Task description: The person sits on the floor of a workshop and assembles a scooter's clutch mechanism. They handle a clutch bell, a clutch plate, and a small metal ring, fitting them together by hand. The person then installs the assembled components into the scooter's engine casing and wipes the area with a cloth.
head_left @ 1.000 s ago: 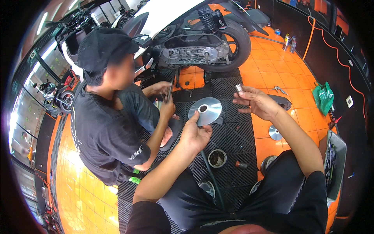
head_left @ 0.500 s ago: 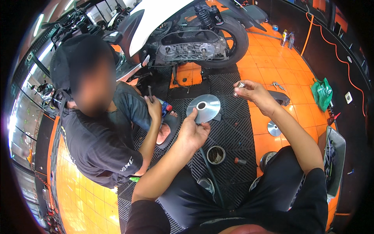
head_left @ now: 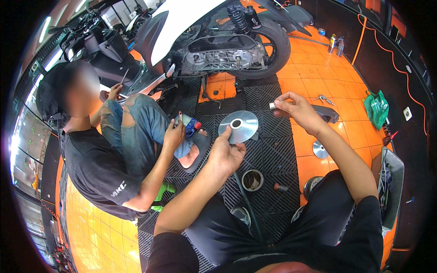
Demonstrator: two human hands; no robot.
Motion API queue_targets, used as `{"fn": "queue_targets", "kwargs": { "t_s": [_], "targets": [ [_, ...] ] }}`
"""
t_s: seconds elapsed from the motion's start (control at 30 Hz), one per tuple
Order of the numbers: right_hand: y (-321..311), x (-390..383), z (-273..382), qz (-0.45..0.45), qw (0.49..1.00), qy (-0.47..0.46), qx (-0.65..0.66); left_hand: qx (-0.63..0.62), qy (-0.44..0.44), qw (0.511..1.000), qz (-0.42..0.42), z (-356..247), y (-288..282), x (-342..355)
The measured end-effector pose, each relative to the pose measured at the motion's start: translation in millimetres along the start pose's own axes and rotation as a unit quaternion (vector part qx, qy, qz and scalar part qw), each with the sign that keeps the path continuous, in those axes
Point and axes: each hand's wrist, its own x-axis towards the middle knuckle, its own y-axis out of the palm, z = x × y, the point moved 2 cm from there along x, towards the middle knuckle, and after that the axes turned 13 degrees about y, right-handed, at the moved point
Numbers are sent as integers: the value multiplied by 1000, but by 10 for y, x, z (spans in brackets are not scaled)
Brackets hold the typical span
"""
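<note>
My left hand (head_left: 226,155) is closed on the edge of a shiny metal pulley disc (head_left: 246,128), with its thumb by the central hole. The disc is held tilted above the black mat. To the right of it, and apart from it, my right hand (head_left: 295,110) pinches a small silver metal cylinder (head_left: 272,106) between thumb and fingertips. The fingers hide most of that piece. Below the disc, a round tub (head_left: 252,180) with dark contents stands on the mat, and a small reddish-capped jar (head_left: 281,187) lies beside it.
A co-worker (head_left: 95,154) sits close on my left, holding a thin rod-like tool (head_left: 124,76) and a small reddish item. Ahead stands a scooter with its side casing (head_left: 218,59) exposed. Another metal disc (head_left: 321,149) lies on the orange tiles, near a grey bin (head_left: 392,186).
My right hand has turned the small cylinder, so less of it shows. My left hand and the disc are nearly still. The co-worker has leaned back to the left, away from my left arm.
</note>
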Motion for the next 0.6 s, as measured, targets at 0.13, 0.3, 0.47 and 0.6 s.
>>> {"fn": "queue_targets", "kwargs": {
  "t_s": [0.13, 0.3, 0.47, 0.6],
  "targets": [
    [-13, -29, -2, 51, 995, 71, 49, -4, 2, 1000, 13, 12, -24, 37],
    [39, -80, 77, 69, 996, 58, 27, -4, 8, 1000, 7, 10, -9, 0],
    [33, -56, 18, 73, 997, 4, 17, 3, 17, 1000, 2, 19, 6, -32],
    [53, -63, 42, 63, 998, -5, 14, 1, 9, 1000, 5, 18, -33, -6]
  ]
}}
